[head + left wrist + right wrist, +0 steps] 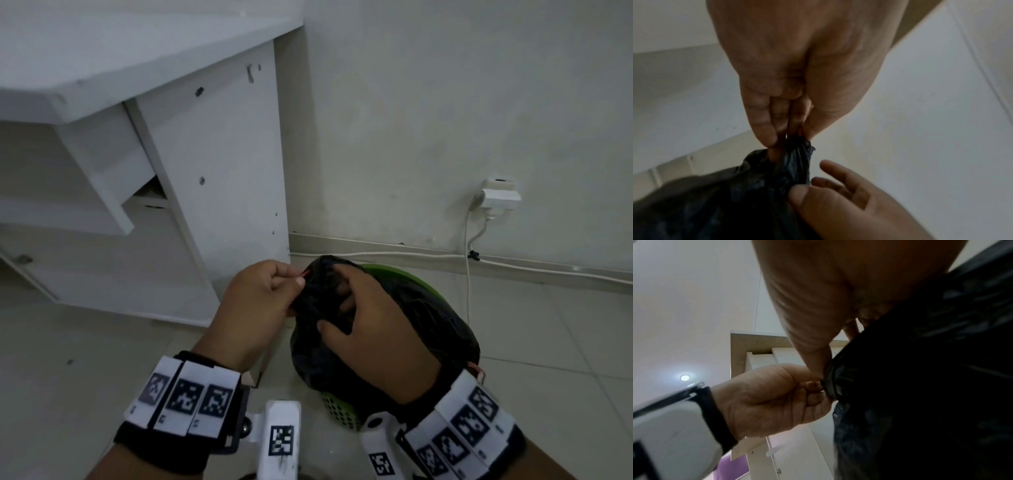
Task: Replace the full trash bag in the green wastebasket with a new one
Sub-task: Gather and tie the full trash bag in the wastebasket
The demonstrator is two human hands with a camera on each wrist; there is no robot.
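Task thing: a full black plastic trash bag (404, 318) is seen standing in the round green mesh wastebasket (416, 279), on the tiled floor beside a white cabinet (219, 178); the basket rim shows behind the bag and its mesh wall below it.

Bag neck: the mouth is gathered into a crumpled neck (795, 162) at the upper left of the bag, above the rim; a trace of red is noted at its tip, nature not resolvable.

Left hand (263, 294): fingers (764, 123) pressed together with the thumb, pinching the very tip of the neck.

Right hand (370, 318): laid over the top of the bag from the right, fingers curled around the bunched plastic just under the neck, thumb against its near side.

Key relation: the neck lies between the two hands, left hand at the tip, right hand directly below it; the long axis of the neck runs from the bag body up and leftward toward the left hand. Both hands are in contact; the left is the nearer to the free end.

Step judged: closing or knotting of the mouth, ahead of lifting out.

Remaining, judged: bag not yet lifted from the basket; no new bag visible.

Risk: thin plastic may tear if the tip alone is pulled.
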